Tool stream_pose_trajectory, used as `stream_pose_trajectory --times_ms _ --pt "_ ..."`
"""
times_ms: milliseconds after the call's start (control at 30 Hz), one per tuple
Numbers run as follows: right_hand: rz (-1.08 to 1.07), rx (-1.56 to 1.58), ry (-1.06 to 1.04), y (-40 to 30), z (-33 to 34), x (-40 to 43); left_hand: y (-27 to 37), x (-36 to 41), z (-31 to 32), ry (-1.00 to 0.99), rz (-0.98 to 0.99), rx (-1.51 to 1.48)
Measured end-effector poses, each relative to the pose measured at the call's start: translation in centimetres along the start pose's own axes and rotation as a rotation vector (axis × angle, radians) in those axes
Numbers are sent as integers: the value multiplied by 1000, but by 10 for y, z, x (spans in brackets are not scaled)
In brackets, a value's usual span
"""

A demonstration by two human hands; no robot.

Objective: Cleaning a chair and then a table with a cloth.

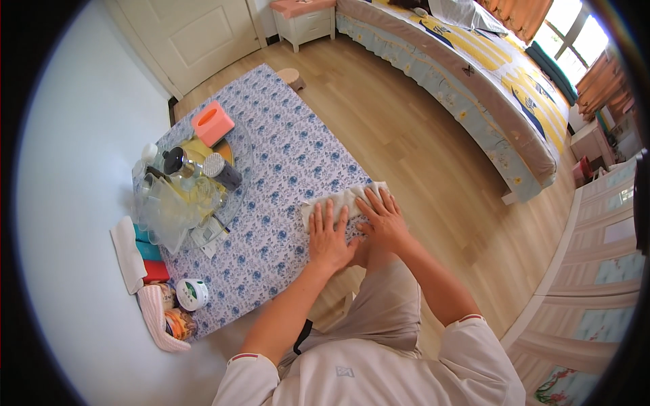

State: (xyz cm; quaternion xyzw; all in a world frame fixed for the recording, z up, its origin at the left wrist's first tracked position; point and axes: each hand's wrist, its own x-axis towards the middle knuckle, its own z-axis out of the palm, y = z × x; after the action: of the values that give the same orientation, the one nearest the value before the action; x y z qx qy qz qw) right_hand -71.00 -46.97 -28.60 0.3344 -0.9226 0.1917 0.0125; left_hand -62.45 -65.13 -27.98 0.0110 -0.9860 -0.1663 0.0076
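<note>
A folded, light grey cloth (pixel 348 202) lies as a long strip across the near right corner of a table with a blue floral tablecloth (pixel 284 152). Flat on its left part rest the spread fingers of my left hand (pixel 329 238), the palm over the table edge side. My right hand (pixel 383 218) presses on the cloth's right end, its fingers apart. Neither hand is closed around the cloth. To the left, a round glass turntable (pixel 244 188) bears a pink tissue box (pixel 213 124), a glass pot with a black lid (pixel 175 161), a grey lidded jar (pixel 222 171) and stacked clear plastic cups (pixel 172 213).
By the wall stand a white tub (pixel 192 294), a red box (pixel 155 271), teal boxes (pixel 148 250) and a pink knitted cloth (pixel 155 319). A small stool (pixel 291 78) is past the far corner. Right of the table are wooden floor and a bed (pixel 457 96).
</note>
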Motion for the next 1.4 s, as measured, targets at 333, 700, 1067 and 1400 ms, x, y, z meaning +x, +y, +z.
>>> stream_pose_trajectory --times_ms 333,700,1067,1400 --pt "46 -23 -43 -25 -18 -37 19 -45 0 15 60 -45" --pt "-163 4 -92 -124 30 -57 -40 -158 -37 -2 -136 -26" --pt "-371 154 -129 -224 57 -72 -80 -271 -58 71 -344 41" --pt "-280 -79 -61 -126 31 -50 -42 -165 -35 165 -161 -79"
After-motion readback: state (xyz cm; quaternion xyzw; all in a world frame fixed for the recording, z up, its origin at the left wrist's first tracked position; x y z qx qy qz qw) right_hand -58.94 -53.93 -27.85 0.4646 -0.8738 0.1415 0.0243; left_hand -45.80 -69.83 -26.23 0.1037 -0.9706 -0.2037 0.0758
